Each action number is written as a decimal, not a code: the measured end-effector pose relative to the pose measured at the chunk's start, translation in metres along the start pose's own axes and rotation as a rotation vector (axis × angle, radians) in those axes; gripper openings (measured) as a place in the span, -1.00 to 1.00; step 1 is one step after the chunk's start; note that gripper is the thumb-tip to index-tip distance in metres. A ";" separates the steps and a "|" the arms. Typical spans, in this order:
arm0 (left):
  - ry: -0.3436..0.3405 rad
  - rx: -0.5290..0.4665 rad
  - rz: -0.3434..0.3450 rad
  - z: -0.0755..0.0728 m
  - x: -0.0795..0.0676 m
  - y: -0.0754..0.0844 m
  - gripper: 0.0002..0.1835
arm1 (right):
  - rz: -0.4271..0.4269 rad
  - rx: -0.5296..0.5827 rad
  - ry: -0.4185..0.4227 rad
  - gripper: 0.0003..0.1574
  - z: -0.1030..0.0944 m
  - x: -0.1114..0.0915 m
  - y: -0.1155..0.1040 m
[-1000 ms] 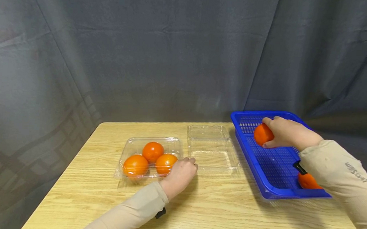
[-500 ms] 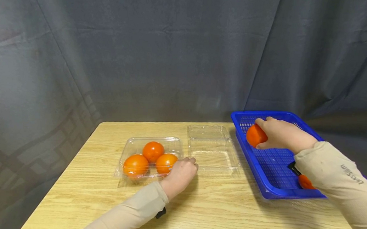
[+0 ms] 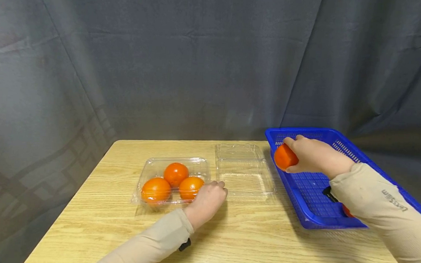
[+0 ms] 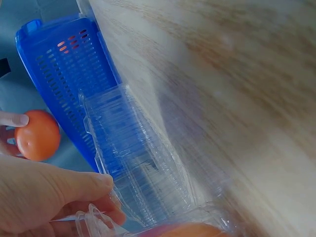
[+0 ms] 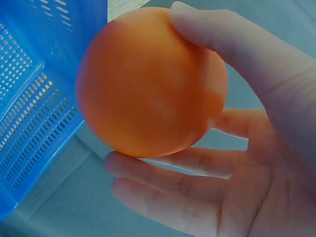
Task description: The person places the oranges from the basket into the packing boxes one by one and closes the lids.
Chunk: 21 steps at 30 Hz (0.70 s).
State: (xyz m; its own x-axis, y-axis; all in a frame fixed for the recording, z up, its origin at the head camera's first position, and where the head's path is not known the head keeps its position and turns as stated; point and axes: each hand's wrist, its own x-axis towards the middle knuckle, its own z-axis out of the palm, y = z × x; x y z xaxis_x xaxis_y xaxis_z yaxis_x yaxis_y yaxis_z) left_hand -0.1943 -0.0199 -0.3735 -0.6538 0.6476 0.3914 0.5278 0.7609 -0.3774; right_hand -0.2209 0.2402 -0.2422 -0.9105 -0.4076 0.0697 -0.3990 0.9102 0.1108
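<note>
Three oranges (image 3: 175, 174) lie in the left half of a clear plastic clamshell (image 3: 201, 166). Its other half, the lid (image 3: 243, 182), lies spread out to the right on the table. My left hand (image 3: 207, 200) pinches the clamshell's edge near its front right corner, thumb and fingers closing on the thin plastic in the left wrist view. Above the left rim of a blue basket (image 3: 302, 207), my right hand (image 3: 313, 155) grips another orange (image 5: 148, 84), thumb on one side and fingers beneath in the right wrist view.
Inside the basket, one more orange (image 3: 347, 211) shows only partly, mostly covered by my right sleeve (image 3: 378, 200). The wooden table (image 3: 239, 239) ends at a dark grey curtain (image 3: 200, 65) behind.
My right hand has carried its orange leftward, from over the basket's inside to its left rim. The left hand and the clamshell have stayed put.
</note>
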 end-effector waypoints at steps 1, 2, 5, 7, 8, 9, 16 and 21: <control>0.002 0.000 0.000 0.000 0.000 0.000 -0.86 | -0.005 -0.001 0.009 -0.24 0.000 0.000 -0.001; 0.004 0.000 0.001 0.000 0.000 0.000 -0.86 | -0.008 -0.001 0.012 -0.25 0.000 0.000 -0.003; 0.006 -0.001 0.002 0.000 0.000 0.000 -0.85 | -0.016 0.010 0.017 -0.25 0.001 0.002 -0.006; 0.002 0.000 0.002 0.000 0.001 0.000 -0.85 | -0.025 0.016 0.014 -0.25 0.002 0.003 -0.009; 0.001 -0.001 0.003 0.000 0.001 0.000 -0.85 | -0.030 0.020 0.014 -0.24 0.002 0.004 -0.010; -0.001 -0.001 0.003 0.000 0.001 0.000 -0.85 | -0.036 0.022 0.017 -0.24 0.003 0.004 -0.011; 0.006 -0.006 0.003 -0.001 0.000 0.001 -0.85 | -0.074 0.019 0.048 -0.26 0.006 0.008 -0.021; 0.014 -0.002 0.000 -0.001 0.000 0.001 -0.85 | -0.098 0.011 0.063 -0.25 0.007 0.011 -0.028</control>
State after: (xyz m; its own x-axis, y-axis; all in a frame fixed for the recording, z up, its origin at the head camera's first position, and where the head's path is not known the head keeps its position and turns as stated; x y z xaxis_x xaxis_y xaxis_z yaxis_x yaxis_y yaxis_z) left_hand -0.1928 -0.0188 -0.3728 -0.6461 0.6482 0.4030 0.5289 0.7609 -0.3759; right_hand -0.2201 0.2109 -0.2511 -0.8584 -0.4985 0.1210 -0.4876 0.8662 0.1095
